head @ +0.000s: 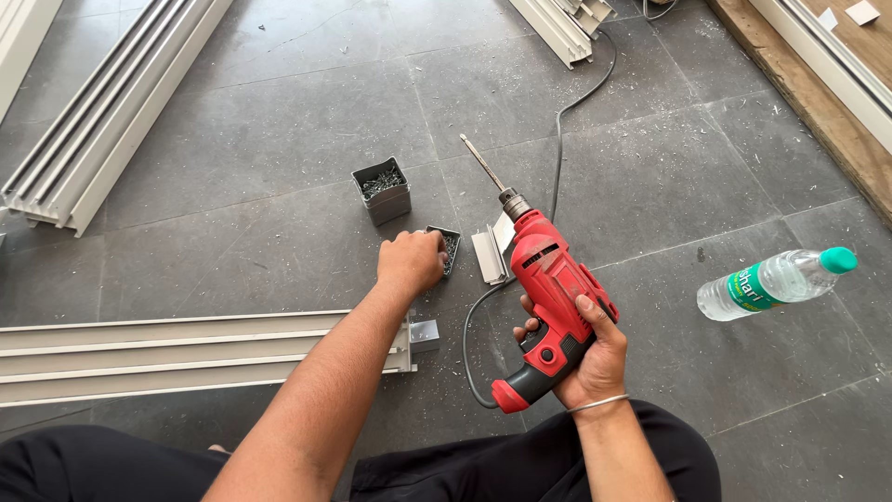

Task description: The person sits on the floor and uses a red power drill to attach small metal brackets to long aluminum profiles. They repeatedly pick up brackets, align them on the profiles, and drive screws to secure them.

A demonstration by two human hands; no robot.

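— What is held in the right hand (595, 358)?

— A red corded drill (548, 297) is gripped there, the fingers wrapped fully round its handle. Its bit is pointed away from the body, toward the upper left.

— And the left hand (410, 261)?

— It is placed just left of the drill, curled into a loose fist, the fingertips dipped into a small dark tin (447, 246). Whether anything is pinched inside cannot be told.

— What else is seen around the drill?

— A taller square tin of screws (382, 189) is set farther left and beyond it. A short pale bracket (490, 254) is stood touching the drill's nose. A long aluminium track (186, 358) is laid well to the drill's left, under the forearm. A plastic bottle with a green cap (776, 281) is lying well to the drill's right, on the grey tiled floor (650, 167).
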